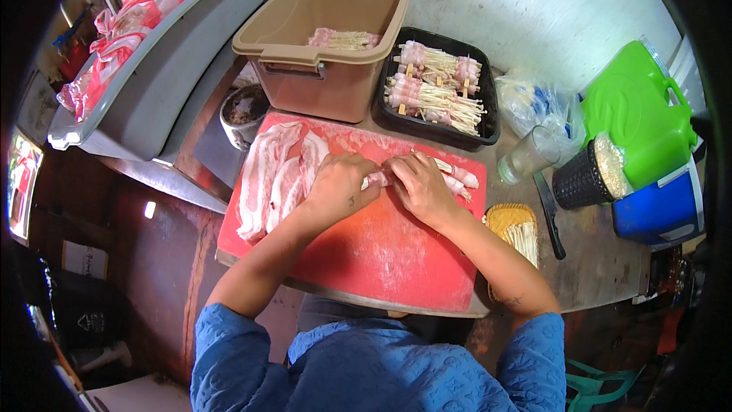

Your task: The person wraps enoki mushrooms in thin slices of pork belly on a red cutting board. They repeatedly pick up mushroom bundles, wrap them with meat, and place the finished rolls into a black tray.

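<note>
Over a red cutting board [389,257], my left hand [343,180] and my right hand [420,186] meet at a small bacon roll [378,179]. Fingers of both hands press on it, and the right hand hides part of it. Pale enoki mushroom shows at the roll's left end. Raw bacon strips [269,177] lie side by side at the board's left, next to my left hand. Beyond my right hand rest finished-looking bacon and enoki rolls [462,176], partly covered by that hand.
A black tray [489,126] of skewered rolls and a tan plastic bin [320,88] stand behind the board. To the right are a drinking glass [529,154], a knife [550,217], a woven basket [494,214] holding enoki, a dark cup [577,177] of sticks and a green jug [635,109].
</note>
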A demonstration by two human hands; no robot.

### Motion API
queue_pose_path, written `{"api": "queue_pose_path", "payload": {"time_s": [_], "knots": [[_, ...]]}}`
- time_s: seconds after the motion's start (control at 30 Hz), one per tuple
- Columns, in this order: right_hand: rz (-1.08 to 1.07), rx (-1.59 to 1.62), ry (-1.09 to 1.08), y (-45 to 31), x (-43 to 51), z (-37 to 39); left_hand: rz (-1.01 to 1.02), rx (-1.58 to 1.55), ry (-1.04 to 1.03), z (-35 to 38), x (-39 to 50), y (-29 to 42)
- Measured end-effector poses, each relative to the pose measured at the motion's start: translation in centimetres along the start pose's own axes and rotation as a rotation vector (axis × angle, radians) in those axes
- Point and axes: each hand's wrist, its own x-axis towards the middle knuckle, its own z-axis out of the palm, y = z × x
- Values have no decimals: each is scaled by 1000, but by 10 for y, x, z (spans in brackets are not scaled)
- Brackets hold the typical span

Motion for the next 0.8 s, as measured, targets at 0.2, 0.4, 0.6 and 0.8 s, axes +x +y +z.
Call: {"api": "queue_pose_path", "payload": {"time_s": [0.2,0.4,0.6,0.8], "knots": [[-143,-294,4,-11,9,9,-11,101,113,3,12,-15],[56,-165,-254,-11,27,12,-89,-65,259,-34,-3,0],[347,119,-271,-3,21,-39,-221,-155,403,-71,-54,1],[664,403,-183,-1,25,-58,-397,-135,559,-78,-91,-9]]}}
